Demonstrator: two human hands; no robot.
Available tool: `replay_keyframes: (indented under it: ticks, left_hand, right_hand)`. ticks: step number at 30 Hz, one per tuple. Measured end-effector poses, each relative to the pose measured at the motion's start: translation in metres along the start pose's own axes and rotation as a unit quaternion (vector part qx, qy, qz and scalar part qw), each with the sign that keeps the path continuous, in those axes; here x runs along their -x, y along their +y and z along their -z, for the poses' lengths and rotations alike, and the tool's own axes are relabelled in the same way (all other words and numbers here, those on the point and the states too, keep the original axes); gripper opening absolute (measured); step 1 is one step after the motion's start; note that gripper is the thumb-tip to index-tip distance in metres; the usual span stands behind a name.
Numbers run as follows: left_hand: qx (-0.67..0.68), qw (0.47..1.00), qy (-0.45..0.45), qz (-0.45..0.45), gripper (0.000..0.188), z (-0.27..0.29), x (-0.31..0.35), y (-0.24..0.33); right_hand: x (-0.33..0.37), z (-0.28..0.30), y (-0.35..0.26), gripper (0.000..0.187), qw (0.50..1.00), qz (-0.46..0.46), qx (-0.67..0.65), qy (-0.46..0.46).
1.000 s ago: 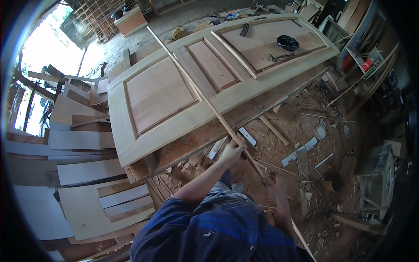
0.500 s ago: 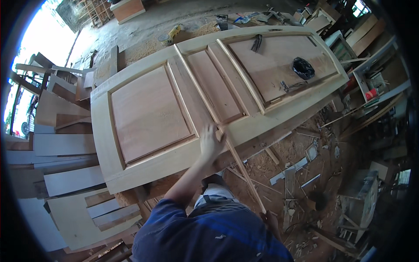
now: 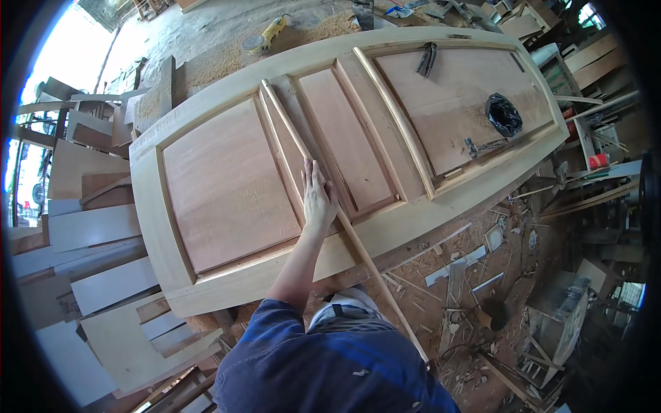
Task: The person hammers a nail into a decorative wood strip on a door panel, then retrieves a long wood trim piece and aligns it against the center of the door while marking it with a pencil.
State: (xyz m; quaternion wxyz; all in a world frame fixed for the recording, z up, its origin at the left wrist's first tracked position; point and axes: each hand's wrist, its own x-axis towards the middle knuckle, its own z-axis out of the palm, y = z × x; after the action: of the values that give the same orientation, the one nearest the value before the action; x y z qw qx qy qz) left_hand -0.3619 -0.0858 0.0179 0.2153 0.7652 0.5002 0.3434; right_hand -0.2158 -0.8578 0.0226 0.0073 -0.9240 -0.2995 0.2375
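A large wooden panelled door [image 3: 158,275] lies flat before me, with pinkish recessed panels. A long, thin wooden moulding strip [image 3: 375,275] slants across it, from the far rail to beside my body, its near end beyond the door's edge. My left hand [image 3: 319,199] rests flat over the strip with fingers stretched out, near the stile between the left and middle panels. At the strip's near end only a dark sliver of my right hand [image 3: 429,365] shows beside my shirt; its fingers are hidden. A second moulding strip [image 3: 394,117] lies along the right panel.
On the right panel are a black plastic bag [image 3: 503,115], a hammer [image 3: 485,146] and a dark hand tool [image 3: 427,60]. A yellow power tool [image 3: 265,37] sits on the sawdusty floor beyond. Boards [image 3: 96,227] are stacked at left; offcuts litter the floor at right.
My left hand has slid up and to the left along the strip. The strip's far part has shifted left, away from the middle panel. My right hand has sunk mostly out of sight.
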Motion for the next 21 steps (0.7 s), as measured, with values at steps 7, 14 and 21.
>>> replay_keyframes:
  ticks: [7, 14, 21]
  left_hand:
    - [0.026, 0.998, -0.018, 0.053, 0.075, 0.009, -0.005, 0.017]
    - [-0.028, 0.999, -0.022, 0.001, 0.076, 0.003, -0.011, 0.021]
    - [-0.09, 0.995, -0.05, 0.008, 0.08, 0.002, -0.013, 0.027]
  right_hand:
    - [-0.009, 0.042, -0.048, 0.017, 0.998, -0.046, 0.032, 0.019]
    - [-0.002, 0.013, 0.004, 0.03, 0.995, -0.067, -0.026, -0.076]
    - [-0.012, 0.012, -0.001, 0.051, 0.951, -0.156, -0.077, -0.256]
